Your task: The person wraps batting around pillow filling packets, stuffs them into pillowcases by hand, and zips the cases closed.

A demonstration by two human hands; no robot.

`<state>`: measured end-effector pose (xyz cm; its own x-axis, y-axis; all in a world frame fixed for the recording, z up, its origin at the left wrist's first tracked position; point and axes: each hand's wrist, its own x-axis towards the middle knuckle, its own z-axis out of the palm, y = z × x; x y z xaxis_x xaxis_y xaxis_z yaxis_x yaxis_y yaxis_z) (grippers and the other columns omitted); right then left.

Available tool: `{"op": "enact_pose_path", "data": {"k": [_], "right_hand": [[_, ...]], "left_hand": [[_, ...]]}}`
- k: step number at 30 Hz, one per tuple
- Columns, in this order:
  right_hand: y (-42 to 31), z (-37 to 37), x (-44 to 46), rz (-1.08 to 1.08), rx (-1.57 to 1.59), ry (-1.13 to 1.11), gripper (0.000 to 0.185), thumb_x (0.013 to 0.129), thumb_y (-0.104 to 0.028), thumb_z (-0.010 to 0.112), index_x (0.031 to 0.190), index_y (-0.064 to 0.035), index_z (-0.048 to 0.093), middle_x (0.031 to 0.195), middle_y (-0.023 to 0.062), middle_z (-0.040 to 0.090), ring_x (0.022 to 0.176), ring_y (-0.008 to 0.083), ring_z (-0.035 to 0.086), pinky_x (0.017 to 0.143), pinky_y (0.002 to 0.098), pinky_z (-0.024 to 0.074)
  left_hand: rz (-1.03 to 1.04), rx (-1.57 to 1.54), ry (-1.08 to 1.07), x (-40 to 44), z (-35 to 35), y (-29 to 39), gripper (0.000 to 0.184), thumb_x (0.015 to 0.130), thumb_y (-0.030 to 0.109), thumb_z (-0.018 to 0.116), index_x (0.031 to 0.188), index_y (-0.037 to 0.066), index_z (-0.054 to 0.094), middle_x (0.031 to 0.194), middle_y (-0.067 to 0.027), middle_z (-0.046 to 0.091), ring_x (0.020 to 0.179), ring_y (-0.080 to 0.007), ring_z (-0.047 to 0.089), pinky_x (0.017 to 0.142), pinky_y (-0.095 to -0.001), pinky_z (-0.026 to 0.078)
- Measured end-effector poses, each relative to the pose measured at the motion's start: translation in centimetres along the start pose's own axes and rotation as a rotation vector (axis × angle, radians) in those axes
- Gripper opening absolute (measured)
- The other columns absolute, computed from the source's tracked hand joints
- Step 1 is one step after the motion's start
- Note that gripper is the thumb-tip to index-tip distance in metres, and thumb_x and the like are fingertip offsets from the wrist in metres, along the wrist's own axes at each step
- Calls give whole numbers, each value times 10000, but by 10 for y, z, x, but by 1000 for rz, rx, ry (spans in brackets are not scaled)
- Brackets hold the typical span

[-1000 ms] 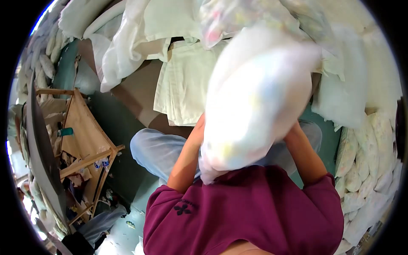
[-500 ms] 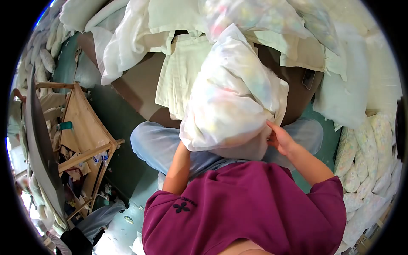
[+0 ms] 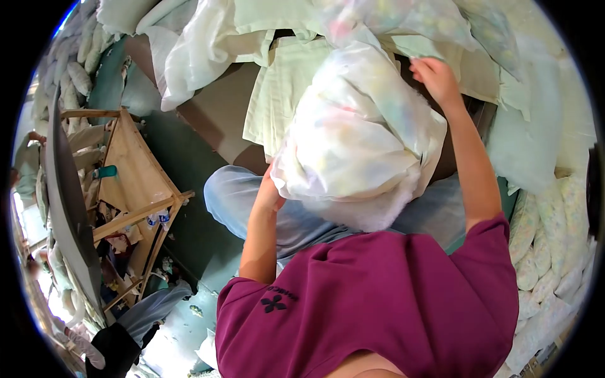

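Observation:
A plump white pillow [image 3: 362, 135], with pastel-coloured filling showing through its thin cover, rests over my lap. My left hand [image 3: 271, 191] holds its left side near the bottom; some of those fingers are hidden by the fabric. My right hand [image 3: 433, 72] is raised beyond the pillow's upper right side, apart from its main bulk. Its fingers are curled together, and whatever may be pinched there is too small to make out. Fuzzy white stuffing [image 3: 378, 214] bulges from the pillow's near edge.
Pale folded cloth [image 3: 280, 94] lies on a brown surface [image 3: 217, 120] ahead. A clear bag of coloured filling [image 3: 397, 22] sits beyond it. At left stands a wooden frame [image 3: 135, 170]; stacked floral pillows [image 3: 542, 233] are on the right. Another person's leg [image 3: 154, 312] shows at lower left.
My right hand has left the pillow's lower right side and moved up and away to its far right. My left hand now shows more at the left side. The pillow has tilted slightly.

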<state>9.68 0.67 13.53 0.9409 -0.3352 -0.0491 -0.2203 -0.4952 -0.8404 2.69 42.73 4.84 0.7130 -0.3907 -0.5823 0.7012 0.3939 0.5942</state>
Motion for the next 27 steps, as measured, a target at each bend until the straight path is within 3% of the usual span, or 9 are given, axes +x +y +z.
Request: {"op": "enact_pose_path", "data": {"k": [4,5,8,11,15,17,19,23,27], "right_hand": [[58,47,57,453,257,-443,369,926,-289,567,1179,-27,629,1044,74,678,850,144,636,772,279,503],[56,51,59,492,285,-481,387,924,-300,569,1204,-35,612,1075,75,668,877,146,636,787,284,505],[46,71,65,594,421,-606,444,913,-342,578,1254,-56,580,1151,79,643,961,152,631,832,300,508],[53,96,77,601,601,-738,481,892,-391,599,1252,-73,585,1189,83,631,1032,154,617,872,317,507],[62,104,89,575,464,-890,471,882,-398,614,1245,-98,593,1215,88,623,1059,164,610,899,336,501],[35,96,79,646,295,-913,453,887,-387,610,1243,-107,596,1219,90,621,1059,170,611,902,342,499],[18,90,72,708,119,-932,436,891,-377,607,1240,-116,598,1224,92,619,1058,176,612,906,349,496],[19,85,72,354,269,-937,517,897,-454,560,1274,-101,577,1227,92,619,1058,197,616,925,354,485],[38,84,81,332,819,-730,533,879,-449,590,1263,-79,570,1208,120,620,1068,206,609,918,381,487]], "left_hand": [[134,250,-570,-39,8,16,831,716,-16,696,1452,24,311,1436,-117,412,1330,-252,388,1098,-398,320],[44,299,-549,-46,3,11,910,634,-19,715,1451,30,316,1462,-124,380,1367,-263,331,1132,-377,246],[-10,1060,-477,-52,-8,-1,876,658,-3,718,1440,14,323,1469,-130,368,1370,-259,323,1127,-360,243],[-81,1397,-163,-56,1,-23,773,694,41,708,1398,5,389,1412,-170,443,1317,-277,401,1086,-345,311],[258,1192,56,-51,-25,-10,536,774,63,636,1287,15,490,1159,-176,618,1096,-265,578,935,-339,441],[133,1207,359,-51,-20,26,394,826,10,568,1215,35,513,937,-67,634,860,-153,582,758,-270,452],[143,918,270,-41,-25,42,349,850,-16,531,1192,51,508,865,-10,591,782,-97,522,691,-239,413],[220,471,-53,-25,2,39,411,865,-59,493,1254,75,474,886,32,570,785,-53,483,680,-207,390],[183,450,-560,-51,22,21,617,793,-88,498,1385,72,440,1283,-69,539,1088,-146,537,908,-252,424]]}}
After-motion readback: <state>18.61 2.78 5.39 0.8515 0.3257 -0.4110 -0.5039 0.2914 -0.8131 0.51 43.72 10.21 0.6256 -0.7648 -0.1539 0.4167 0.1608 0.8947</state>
